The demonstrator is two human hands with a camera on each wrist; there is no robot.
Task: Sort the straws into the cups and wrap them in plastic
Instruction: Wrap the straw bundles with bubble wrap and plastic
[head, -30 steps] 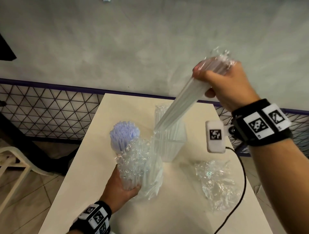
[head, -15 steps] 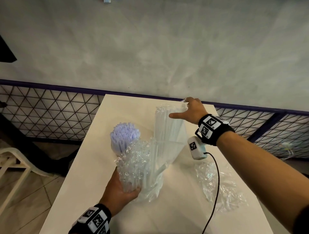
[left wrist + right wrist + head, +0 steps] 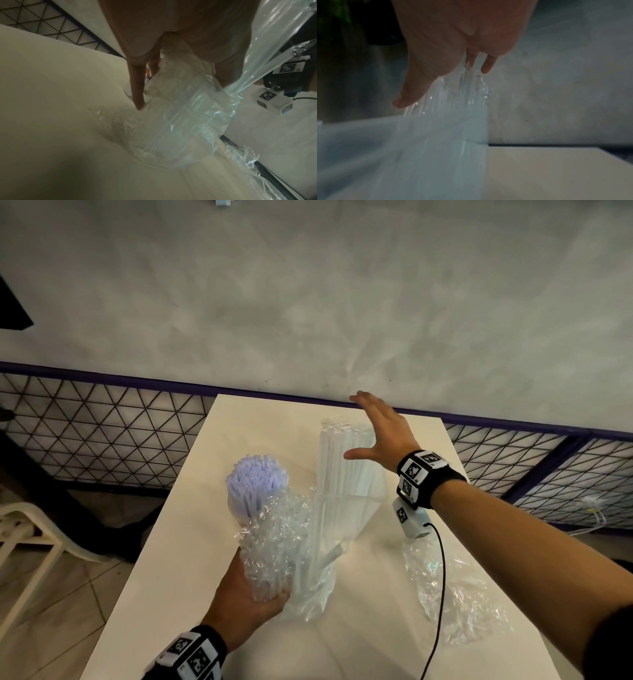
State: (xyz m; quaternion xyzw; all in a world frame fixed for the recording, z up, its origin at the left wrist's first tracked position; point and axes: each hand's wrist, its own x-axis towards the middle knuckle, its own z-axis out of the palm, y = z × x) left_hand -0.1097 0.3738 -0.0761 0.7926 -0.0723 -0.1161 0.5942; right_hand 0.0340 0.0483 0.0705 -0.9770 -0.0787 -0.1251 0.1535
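On the pale desk [image 3: 191, 559], the left hand [image 3: 239, 607] grasps the plastic-wrapped cup [image 3: 274, 556]; the right hand [image 3: 383, 436] hovers, fingers released, over clear straws [image 3: 346, 470]. Only the head view shows the purple straws [image 3: 255, 484].

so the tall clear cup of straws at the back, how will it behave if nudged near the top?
The tall clear cup probably tips easily: its clear straws stand well above the rim, so the load sits high. It is likely light, being thin plastic, and may slide on the smooth table. The open right hand at the straw tops could steady it.
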